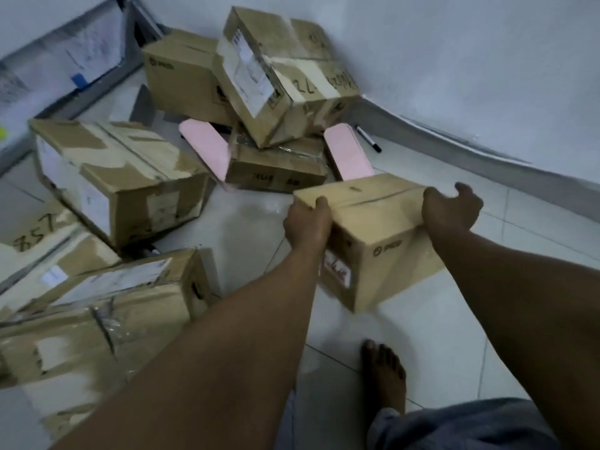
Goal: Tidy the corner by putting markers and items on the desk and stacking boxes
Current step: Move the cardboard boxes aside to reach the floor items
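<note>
I have the small cardboard box (373, 228) between both hands, tipped over the floor near the right-hand wall. My left hand (306, 224) curls its fingers over the near top edge; my right hand (451, 206) presses flat-ish against the far end, thumb lifted, so it clamps more than it grips. That is the weak point: I judge the box could twist out and drop on the side where only the palm pushes, close to my bare foot (384, 375). The glossy white tile floor (246, 228) looks slick (a dropped box would slide). The black marker (368, 139) lies by the skirting behind, easy to kick or roll away. The leaning heap of boxes (279, 79) in the corner rests on pink foam pieces (206, 149) and looks ready to topple if nudged. More taped boxes (113, 177) crowd the left, beside a grey frame (97, 82).
</note>
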